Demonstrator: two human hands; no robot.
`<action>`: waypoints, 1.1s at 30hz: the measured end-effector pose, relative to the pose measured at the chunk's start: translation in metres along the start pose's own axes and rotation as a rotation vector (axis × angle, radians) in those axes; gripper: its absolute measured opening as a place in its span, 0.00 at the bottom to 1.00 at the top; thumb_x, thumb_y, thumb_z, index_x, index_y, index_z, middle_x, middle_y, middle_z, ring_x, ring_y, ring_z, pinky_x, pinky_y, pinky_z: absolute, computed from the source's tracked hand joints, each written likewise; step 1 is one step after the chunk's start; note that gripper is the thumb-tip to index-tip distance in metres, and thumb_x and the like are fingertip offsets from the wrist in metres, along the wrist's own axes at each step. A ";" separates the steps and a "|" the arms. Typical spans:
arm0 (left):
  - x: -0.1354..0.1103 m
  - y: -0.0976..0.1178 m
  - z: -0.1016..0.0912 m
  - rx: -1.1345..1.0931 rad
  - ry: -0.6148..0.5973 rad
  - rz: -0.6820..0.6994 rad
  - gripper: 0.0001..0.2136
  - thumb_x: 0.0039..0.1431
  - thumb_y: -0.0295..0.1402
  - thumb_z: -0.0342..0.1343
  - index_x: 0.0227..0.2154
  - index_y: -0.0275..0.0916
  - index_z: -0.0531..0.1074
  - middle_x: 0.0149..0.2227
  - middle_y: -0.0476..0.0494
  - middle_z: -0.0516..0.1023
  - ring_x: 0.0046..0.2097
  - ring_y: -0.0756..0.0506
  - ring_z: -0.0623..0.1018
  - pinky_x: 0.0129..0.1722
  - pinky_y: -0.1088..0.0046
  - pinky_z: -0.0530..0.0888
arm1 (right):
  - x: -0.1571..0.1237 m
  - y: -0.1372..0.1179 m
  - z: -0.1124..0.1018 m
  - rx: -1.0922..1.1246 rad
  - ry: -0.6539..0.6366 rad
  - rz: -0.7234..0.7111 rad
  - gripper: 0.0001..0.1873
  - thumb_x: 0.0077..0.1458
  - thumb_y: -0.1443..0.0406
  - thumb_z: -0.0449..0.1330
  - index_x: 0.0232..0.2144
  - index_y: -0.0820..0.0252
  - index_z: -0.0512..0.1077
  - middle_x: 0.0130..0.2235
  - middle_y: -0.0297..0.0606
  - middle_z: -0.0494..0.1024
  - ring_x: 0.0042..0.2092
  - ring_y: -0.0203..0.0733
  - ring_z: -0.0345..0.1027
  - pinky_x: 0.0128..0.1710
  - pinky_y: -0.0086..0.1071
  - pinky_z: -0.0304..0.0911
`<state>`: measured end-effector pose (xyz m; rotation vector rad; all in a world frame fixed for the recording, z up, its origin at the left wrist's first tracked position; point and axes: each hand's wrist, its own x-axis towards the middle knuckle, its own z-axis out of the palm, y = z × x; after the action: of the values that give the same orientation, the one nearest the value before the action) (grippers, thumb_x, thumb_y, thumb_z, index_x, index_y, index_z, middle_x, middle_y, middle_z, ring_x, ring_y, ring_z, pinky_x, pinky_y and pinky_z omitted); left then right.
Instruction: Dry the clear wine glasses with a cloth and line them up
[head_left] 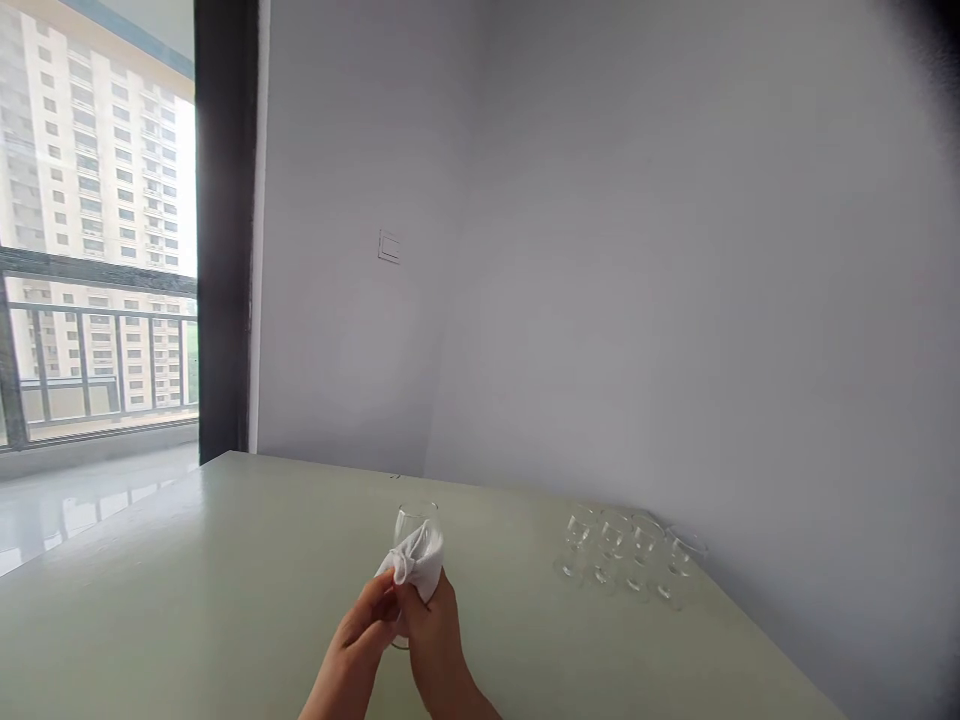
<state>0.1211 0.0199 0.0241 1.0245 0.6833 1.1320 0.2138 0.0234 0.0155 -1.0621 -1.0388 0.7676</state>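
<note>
A clear stemmed glass point(407, 517) is upright in front of me at the lower middle, with a white cloth point(421, 568) around part of its bowl. My left hand point(366, 622) is closed at the cloth's left side, its fingers pinching the fabric near a bunched fold. On the other side, my right hand point(433, 625) grips the cloth against the glass, thumb toward me. The glass's rim shows above the cloth and a bit of its foot below my hands. Its stem is mostly hidden. Whether the foot touches the table cannot be made out.
Several clear stemmed glasses point(643, 545) stand in a row on the right of the pale green table point(225, 600). Grey walls point(600, 250) rise behind the table's far and right edges. A light switch point(388, 247) is on the wall, and a window point(97, 230) is at left.
</note>
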 end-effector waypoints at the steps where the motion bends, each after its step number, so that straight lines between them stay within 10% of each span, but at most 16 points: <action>1: -0.001 0.005 0.001 -0.003 0.023 -0.025 0.16 0.47 0.38 0.54 0.41 0.43 0.73 0.43 0.46 0.76 0.50 0.39 0.70 0.49 0.66 0.67 | -0.001 -0.001 -0.001 -0.034 0.004 -0.013 0.11 0.50 0.62 0.57 0.37 0.61 0.72 0.32 0.38 0.77 0.35 0.44 0.70 0.35 0.34 0.64; 11: 0.016 0.015 -0.012 0.209 0.240 -0.003 0.25 0.37 0.50 0.62 0.37 0.40 0.74 0.42 0.38 0.76 0.53 0.33 0.68 0.48 0.61 0.65 | -0.011 -0.009 -0.009 -0.463 -0.184 -0.290 0.20 0.52 0.71 0.50 0.44 0.51 0.72 0.38 0.37 0.79 0.38 0.46 0.72 0.36 0.35 0.65; 20: 0.011 0.022 -0.015 0.064 0.065 -0.063 0.24 0.43 0.47 0.61 0.42 0.40 0.71 0.37 0.44 0.77 0.40 0.41 0.73 0.34 0.70 0.65 | -0.006 -0.006 -0.012 -0.498 -0.212 -0.240 0.19 0.42 0.75 0.50 0.33 0.53 0.74 0.29 0.33 0.77 0.29 0.42 0.69 0.26 0.30 0.59; 29: 0.029 0.030 -0.041 0.021 0.108 0.078 0.13 0.51 0.44 0.57 0.35 0.42 0.69 0.54 0.42 0.71 0.59 0.39 0.61 0.57 0.59 0.55 | 0.023 -0.026 -0.057 -0.498 -0.111 -0.265 0.24 0.45 0.74 0.48 0.41 0.52 0.74 0.37 0.36 0.78 0.37 0.46 0.69 0.38 0.38 0.61; 33: 0.023 0.024 -0.035 0.070 0.057 0.043 0.13 0.53 0.44 0.55 0.39 0.45 0.67 0.57 0.47 0.67 0.59 0.37 0.60 0.59 0.55 0.51 | 0.012 -0.039 -0.049 -0.518 -0.272 -0.227 0.31 0.39 0.73 0.57 0.49 0.49 0.70 0.43 0.38 0.77 0.43 0.51 0.68 0.43 0.40 0.60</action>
<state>0.0890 0.0545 0.0331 1.0742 0.7537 1.1848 0.2648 0.0059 0.0490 -1.2655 -1.6190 0.4720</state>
